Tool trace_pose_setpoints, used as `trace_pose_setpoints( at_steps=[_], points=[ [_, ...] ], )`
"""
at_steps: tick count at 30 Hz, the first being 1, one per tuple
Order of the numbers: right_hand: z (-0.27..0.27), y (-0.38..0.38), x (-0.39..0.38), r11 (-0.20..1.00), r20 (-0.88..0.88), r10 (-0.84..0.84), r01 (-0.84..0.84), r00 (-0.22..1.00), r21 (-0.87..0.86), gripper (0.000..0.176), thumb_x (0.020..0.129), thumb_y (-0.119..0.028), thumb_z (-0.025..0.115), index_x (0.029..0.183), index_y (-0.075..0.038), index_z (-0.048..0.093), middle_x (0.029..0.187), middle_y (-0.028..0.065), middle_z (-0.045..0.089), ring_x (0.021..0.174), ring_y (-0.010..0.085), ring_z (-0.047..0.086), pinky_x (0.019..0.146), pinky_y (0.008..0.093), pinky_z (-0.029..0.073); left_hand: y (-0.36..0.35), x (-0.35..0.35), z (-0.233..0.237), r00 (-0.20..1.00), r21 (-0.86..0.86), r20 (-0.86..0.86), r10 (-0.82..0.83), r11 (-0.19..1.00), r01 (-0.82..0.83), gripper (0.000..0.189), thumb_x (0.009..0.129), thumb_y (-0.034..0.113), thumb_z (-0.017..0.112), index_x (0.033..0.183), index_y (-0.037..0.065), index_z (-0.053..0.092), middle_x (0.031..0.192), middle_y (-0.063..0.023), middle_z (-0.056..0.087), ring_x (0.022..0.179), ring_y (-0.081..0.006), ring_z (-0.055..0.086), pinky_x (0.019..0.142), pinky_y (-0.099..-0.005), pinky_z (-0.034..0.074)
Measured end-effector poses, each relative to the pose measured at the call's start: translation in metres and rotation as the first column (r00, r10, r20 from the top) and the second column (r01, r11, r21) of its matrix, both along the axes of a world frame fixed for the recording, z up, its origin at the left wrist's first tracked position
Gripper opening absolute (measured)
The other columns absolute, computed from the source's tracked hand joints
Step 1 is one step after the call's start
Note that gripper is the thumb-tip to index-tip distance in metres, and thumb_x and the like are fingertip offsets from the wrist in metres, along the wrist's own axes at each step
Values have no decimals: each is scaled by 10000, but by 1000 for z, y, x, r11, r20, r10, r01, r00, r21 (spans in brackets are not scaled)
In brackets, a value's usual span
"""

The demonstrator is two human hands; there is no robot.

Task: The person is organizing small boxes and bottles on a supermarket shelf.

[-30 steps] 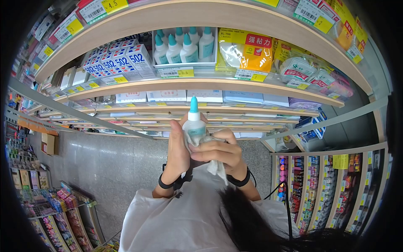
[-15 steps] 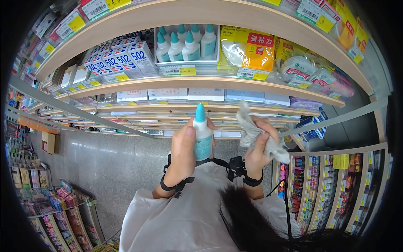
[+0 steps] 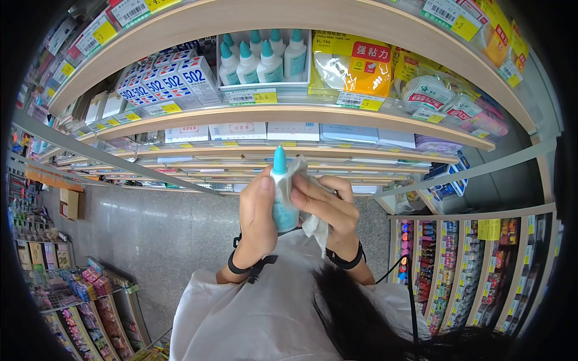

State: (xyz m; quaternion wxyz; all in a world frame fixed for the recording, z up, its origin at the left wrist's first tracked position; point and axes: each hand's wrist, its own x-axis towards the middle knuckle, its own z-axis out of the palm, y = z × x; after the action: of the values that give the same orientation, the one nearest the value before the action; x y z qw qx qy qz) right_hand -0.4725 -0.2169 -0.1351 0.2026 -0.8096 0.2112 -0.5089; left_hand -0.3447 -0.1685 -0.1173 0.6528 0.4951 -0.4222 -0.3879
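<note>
Upright in front of my chest is a glue bottle (image 3: 285,215) with a teal pointed cap, a white neck and a teal lower body. My left hand (image 3: 257,210) is closed around its left side. A pale grey cloth (image 3: 316,230) is pinched in my right hand (image 3: 328,210), whose fingers press it against the bottle's right side near the neck. Part of the bottle's label is hidden behind the cloth and fingers.
Ahead, a shelf holds a white tray (image 3: 265,90) of similar glue bottles, boxes marked 502 (image 3: 194,78) and yellow tape packs (image 3: 355,63). Lower shelves carry flat boxes (image 3: 292,130). A metal rail (image 3: 120,153) slants at left; racks (image 3: 469,265) of small goods stand at right.
My right hand has moved left with the cloth, from apart to touching the bottle. My left hand still holds the bottle, shifted slightly left.
</note>
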Motion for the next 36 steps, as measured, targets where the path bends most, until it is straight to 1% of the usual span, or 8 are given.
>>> trace_pose_setpoints(
  at_steps=[4,17,19,21,22,27,29,36],
  points=[
    [-7,2,0,999,42,1,1,999,-45,375,655,-98,713,1030,-110,704,1076,22,672,833,180,522,720,259,436,0,-2,5,970,96,-242,4,995,20,441,986,315,301,978,-36,569,756,-81,585,679,-133,550,637,-252,432],
    [-13,-4,-13,876,373,335,-431,866,215,167,846,-183,625,910,-46,693,850,77,706,853,157,588,668,249,422,-9,8,4,987,-45,47,151,988,-149,502,968,385,290,927,-21,582,722,-81,568,603,-130,528,558,-248,418],
    [-21,0,-15,884,432,264,-396,862,250,244,916,-210,556,955,8,661,961,137,681,935,184,603,714,270,442,-5,3,13,986,55,-162,43,998,-34,496,974,386,294,938,-27,566,705,-98,571,508,-144,551,453,-253,461],
    [-24,7,-6,836,485,-425,126,765,534,394,946,-326,492,1121,22,546,1095,209,591,994,250,577,814,359,452,-5,3,8,981,15,-196,-13,1000,16,492,979,389,300,949,-31,554,684,-105,568,448,-158,561,381,-260,482],
    [-18,8,-3,835,484,-428,128,763,535,394,946,-326,492,1121,22,546,1095,209,591,994,250,577,814,359,452,-6,1,7,982,-13,-184,-34,999,33,491,981,387,299,962,-31,555,691,-109,571,458,-158,567,373,-265,482],
    [-1,9,4,962,271,-221,164,937,218,446,748,20,632,1191,32,578,1211,182,571,884,200,562,778,298,459,-8,1,-1,972,-2,-190,-142,990,144,450,1002,326,287,1013,-31,561,782,-113,592,600,-151,604,503,-264,506],
    [-1,5,10,987,200,-135,114,970,112,499,711,45,642,1205,16,575,1218,163,577,879,203,545,768,285,462,-13,0,-11,976,-128,205,70,991,-45,406,1014,257,264,1046,-27,554,869,-93,595,754,-132,579,680,-260,472],
    [-11,10,8,997,77,-76,74,994,36,464,662,-31,690,1124,-36,643,1147,90,636,880,224,525,737,293,460,-18,5,-13,963,-110,227,146,986,-123,375,1015,230,252,1048,-12,537,902,-65,581,784,-116,523,741,-252,421]
  ],
)
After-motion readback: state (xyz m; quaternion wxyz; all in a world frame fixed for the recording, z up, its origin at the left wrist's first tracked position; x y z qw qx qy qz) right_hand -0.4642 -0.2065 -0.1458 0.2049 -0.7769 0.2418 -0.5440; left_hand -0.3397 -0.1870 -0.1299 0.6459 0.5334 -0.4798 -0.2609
